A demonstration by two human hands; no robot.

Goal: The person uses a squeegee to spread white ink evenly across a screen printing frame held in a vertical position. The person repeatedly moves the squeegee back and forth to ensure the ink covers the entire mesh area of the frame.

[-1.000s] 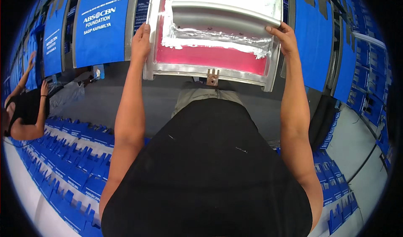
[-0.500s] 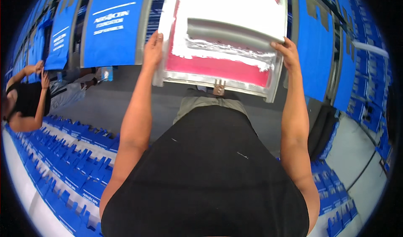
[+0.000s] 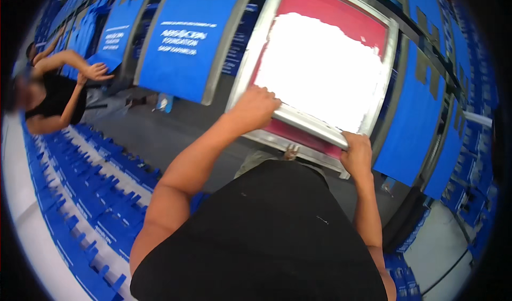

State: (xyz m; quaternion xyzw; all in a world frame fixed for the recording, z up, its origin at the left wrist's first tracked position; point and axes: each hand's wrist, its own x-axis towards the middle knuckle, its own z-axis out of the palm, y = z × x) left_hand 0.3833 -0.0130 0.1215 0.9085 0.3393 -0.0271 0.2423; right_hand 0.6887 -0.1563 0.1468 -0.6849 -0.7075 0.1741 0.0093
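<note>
A silk-screen printing frame [image 3: 250, 61] with metal sides lies in front of me. White ink [image 3: 322, 69] covers most of its red mesh [image 3: 333, 7], with red showing at the far end and in a strip near me. Across the near part of the screen lies a metal squeegee [image 3: 312, 122]. My left hand [image 3: 253, 109] is closed over its left end. At the other end, my right hand [image 3: 356, 151] grips it beside the frame's right side. The squeegee's lower edge is hidden. A small metal bracket [image 3: 291, 150] is at the frame's near edge.
Blue printed fabric panels [image 3: 186, 39] on grey boards flank the frame, with another panel [image 3: 413, 119] to the right. At far left a person in black [image 3: 58, 95] works at the boards. Rows of blue pieces [image 3: 80, 194] lie at lower left. A dark roll [image 3: 408, 218] is at right.
My left hand has left the frame's left side and taken hold of the squeegee. The squeegee is now nearer the frame's near end, and white ink covers the middle. My view has turned.
</note>
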